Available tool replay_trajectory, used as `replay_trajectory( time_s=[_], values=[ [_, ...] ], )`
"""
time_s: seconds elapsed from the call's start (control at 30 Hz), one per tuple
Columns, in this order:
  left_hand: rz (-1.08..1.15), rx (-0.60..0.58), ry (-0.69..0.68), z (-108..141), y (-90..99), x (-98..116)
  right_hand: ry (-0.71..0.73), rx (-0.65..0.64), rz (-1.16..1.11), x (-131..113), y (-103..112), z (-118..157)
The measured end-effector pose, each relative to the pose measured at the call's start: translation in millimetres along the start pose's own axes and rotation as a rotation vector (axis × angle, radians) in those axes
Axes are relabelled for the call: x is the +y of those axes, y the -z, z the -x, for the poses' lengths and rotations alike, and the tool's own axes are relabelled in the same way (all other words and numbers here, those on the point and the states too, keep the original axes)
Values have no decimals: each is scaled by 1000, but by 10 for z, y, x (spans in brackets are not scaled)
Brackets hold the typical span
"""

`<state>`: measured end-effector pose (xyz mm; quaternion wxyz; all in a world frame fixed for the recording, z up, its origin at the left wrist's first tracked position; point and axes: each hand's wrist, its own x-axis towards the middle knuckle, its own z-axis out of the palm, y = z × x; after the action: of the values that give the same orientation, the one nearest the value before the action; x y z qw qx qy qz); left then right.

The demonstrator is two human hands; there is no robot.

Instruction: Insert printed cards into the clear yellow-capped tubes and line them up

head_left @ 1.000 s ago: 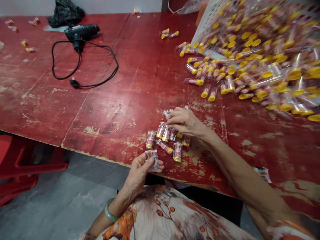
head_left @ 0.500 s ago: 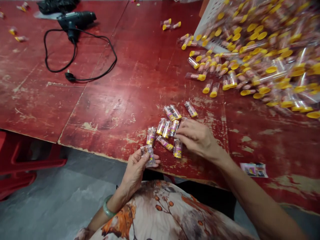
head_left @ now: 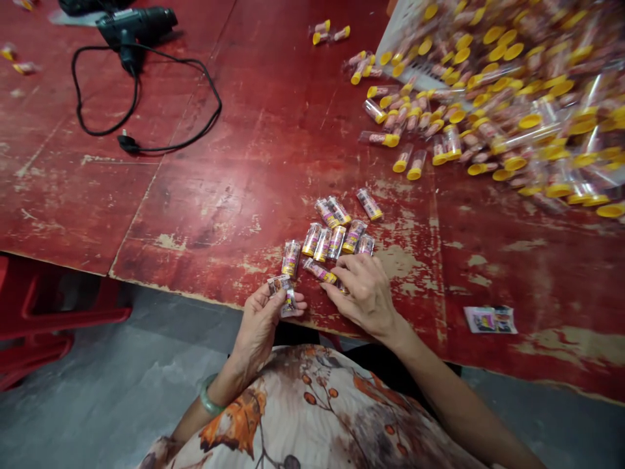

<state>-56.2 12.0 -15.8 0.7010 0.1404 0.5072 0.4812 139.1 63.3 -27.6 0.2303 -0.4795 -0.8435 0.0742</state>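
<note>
My left hand (head_left: 258,329) holds a small clear plastic tube (head_left: 289,303) with a printed paper slip against it, just over the table's front edge. My right hand (head_left: 364,296) rests on the red table (head_left: 161,215), its fingers over a tube end (head_left: 342,287) that is mostly hidden. Several labelled, yellow-capped tubes (head_left: 322,245) lie close together above my right fingers. A larger heap of yellow-capped tubes (head_left: 532,111) spreads across the far right.
A white plastic crate (head_left: 405,45) tilts into the heap at the back. A black glue gun (head_left: 134,26) and its looped cord (head_left: 146,140) lie back left. A printed slip (head_left: 491,319) lies right of my right hand. Red stool legs (head_left: 49,312) stand below the table's left edge.
My right hand has moved down and left, nearer the table's front edge, and now covers a tube. The view has shifted, and the printed slip at right shows more fully.
</note>
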Motion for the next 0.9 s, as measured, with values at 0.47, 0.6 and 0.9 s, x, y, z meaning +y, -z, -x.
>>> replay_trajectory(
  time_s=[0.47, 0.6, 0.9],
  values=[
    [0, -26, -13, -5, -34, -6, -127, 180, -320, -42, 92, 27],
    [1, -16, -20, 3, -48, 0, -141, 198, -319, -108, 24, 74],
    [21, -28, -37, -35, -63, -11, -128, 190, -477, -198, 188, 84]
  ],
)
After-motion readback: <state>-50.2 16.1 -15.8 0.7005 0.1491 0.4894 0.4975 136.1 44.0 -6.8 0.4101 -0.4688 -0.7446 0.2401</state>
